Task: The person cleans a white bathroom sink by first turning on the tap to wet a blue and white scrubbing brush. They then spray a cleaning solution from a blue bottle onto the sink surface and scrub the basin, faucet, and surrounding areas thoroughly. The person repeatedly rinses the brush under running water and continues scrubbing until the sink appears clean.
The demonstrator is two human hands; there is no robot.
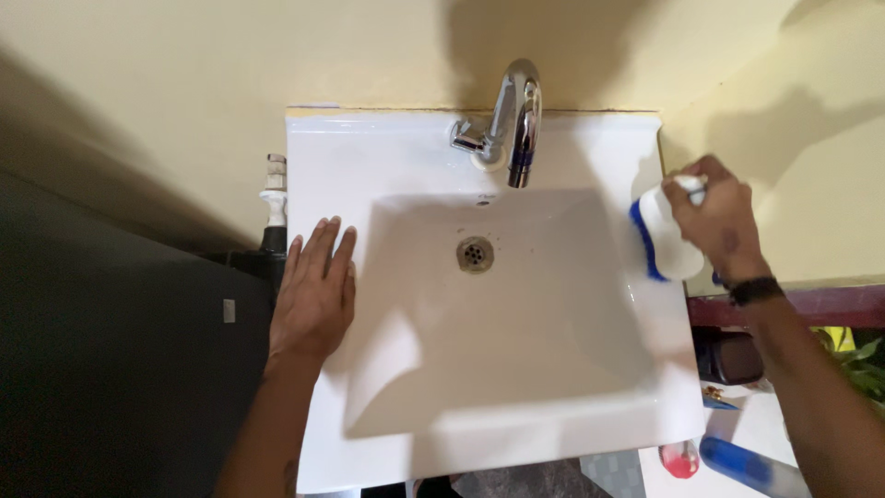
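Note:
A white rectangular sink [516, 433] is fixed to a cream wall, with a round metal drain [475, 254] in its basin and a chrome tap [514, 124] at the back rim. My left hand [315, 290] lies flat, fingers together, on the sink's left rim. My right hand [719, 221] grips a white scrubbing brush with blue bristles [664, 242] and presses it against the sink's right rim. A dark band sits on my right wrist.
A white and black pipe fitting [275, 207] stands left of the sink. At lower right are a blue and white bottle [751, 468], a red object [680, 458], a dark container [728, 355] and green leaves [862, 364]. A dark surface fills the left side.

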